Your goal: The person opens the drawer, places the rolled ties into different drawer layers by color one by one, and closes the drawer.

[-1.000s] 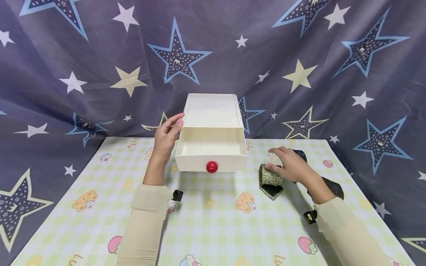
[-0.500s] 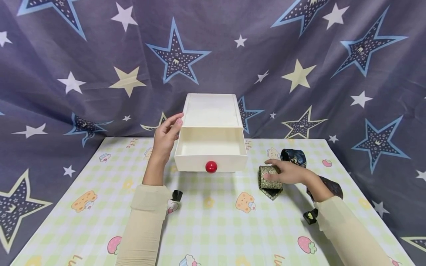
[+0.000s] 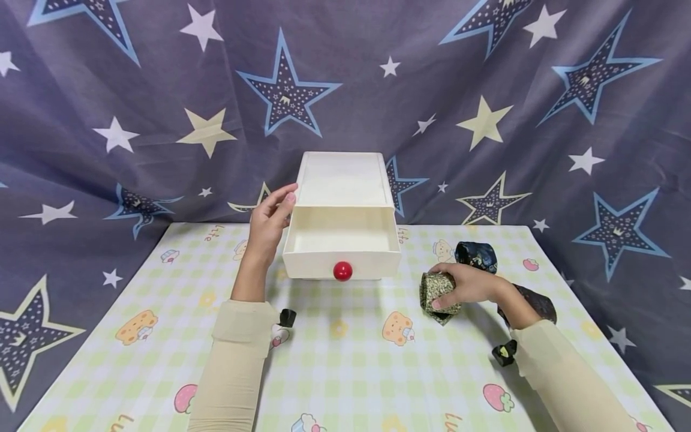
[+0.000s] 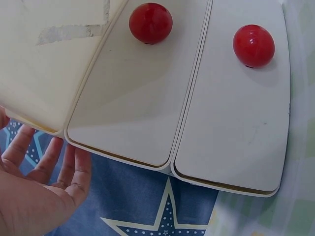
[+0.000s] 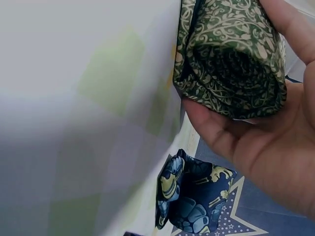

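My right hand grips a rolled necktie, green with a pale gold leaf pattern, on the right of the table. In the right wrist view its spiral end faces the camera, thumb on one side of the roll and fingers on the other. My left hand rests its fairly straight fingers against the left side of a white drawer cabinet. The top drawer, with a red knob, is pulled out and bare inside. Closed drawers below it show in the left wrist view.
Behind the right hand lies a rolled dark blue patterned necktie. Another dark roll lies near the right forearm, partly hidden by it. A checked cloth covers the table, and a star-print curtain hangs behind.
My right hand has come down onto the green-gold necktie and closed its fingers round it; the roll has tilted slightly. The blue roll has come more into view. My left hand has stayed put.
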### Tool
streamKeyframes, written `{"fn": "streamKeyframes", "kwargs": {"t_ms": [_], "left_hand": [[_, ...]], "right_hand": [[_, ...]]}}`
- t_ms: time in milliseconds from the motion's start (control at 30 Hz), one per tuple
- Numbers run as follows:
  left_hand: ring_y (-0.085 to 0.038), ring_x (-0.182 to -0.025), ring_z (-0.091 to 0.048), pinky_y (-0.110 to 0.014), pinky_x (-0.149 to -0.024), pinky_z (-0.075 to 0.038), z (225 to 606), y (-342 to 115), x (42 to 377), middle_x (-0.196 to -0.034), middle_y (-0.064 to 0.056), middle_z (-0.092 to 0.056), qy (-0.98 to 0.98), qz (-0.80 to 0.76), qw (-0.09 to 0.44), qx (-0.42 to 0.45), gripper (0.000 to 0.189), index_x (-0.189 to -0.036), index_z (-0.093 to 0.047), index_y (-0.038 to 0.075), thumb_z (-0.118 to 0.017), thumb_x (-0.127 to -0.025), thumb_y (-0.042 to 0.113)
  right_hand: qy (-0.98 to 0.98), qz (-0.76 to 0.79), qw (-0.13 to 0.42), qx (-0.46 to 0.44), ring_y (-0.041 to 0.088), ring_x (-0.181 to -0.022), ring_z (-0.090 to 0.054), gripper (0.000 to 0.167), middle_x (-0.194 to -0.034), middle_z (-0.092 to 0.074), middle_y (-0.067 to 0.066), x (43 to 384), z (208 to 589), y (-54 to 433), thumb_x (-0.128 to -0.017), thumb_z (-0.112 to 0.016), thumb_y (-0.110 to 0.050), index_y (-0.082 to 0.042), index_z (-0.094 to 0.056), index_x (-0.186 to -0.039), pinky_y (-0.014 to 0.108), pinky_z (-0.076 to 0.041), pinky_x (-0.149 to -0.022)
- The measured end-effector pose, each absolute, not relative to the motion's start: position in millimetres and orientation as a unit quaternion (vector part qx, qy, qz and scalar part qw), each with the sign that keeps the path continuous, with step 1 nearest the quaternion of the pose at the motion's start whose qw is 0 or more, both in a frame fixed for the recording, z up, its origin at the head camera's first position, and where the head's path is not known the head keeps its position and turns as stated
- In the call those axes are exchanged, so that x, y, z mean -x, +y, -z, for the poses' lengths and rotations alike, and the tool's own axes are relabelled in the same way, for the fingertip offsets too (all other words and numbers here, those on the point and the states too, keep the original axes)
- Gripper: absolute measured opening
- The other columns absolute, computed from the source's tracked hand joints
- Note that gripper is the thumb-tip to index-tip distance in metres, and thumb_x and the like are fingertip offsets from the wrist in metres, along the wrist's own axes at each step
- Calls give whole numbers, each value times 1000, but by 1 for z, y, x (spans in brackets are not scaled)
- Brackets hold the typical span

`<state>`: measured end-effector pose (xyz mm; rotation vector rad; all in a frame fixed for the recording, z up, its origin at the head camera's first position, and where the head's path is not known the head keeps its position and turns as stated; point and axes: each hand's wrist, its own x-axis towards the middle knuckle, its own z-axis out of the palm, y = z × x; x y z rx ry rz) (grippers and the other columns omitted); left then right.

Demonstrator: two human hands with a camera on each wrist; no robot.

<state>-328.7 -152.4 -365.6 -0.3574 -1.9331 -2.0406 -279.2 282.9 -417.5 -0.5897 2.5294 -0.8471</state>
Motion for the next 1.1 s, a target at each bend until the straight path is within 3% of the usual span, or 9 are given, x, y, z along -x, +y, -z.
{"fn": "streamKeyframes", "kwargs": {"t_ms": [200,533,833,1100], "left_hand": [[-10,-91,-50,-29,-75,-44,367,-152,328,-115,3,-61,-676,710,153,124,45,-140,-64,10,-66,-102,36],[-10,-93,-51,-26,-74,-43,367,-153,330,-114,3,-60,-676,709,155,128,46,-140,-64,11,-66,-102,37],[-10,-92,-51,-29,-76,-43,366,-153,329,-112,3,-60,-678,708,153,125,46,-140,-64,11,-66,-102,36],[-10,-93,-51,-28,-76,-44,367,-153,329,-113,2,-60,-679,707,155,123,45,-139,-65,12,-66,-102,37]], "right_hand": [[907,308,193,213,21,-102,-63,77,-118,-65,7,280,420,281,-81,-88,-39,-3,-55,-140,42,-52,-88],[906,334,172,193,34,-121,-57,76,-136,-59,18,283,421,286,-82,-86,-40,-2,-56,-140,50,-50,-95],[910,344,134,189,41,-133,-50,79,-146,-52,22,287,393,292,-83,-86,-41,-3,-53,-144,58,-45,-105],[914,345,78,197,32,-114,-60,72,-129,-62,18,289,345,289,-87,-84,-36,-3,-52,-143,49,-49,-97]]}}
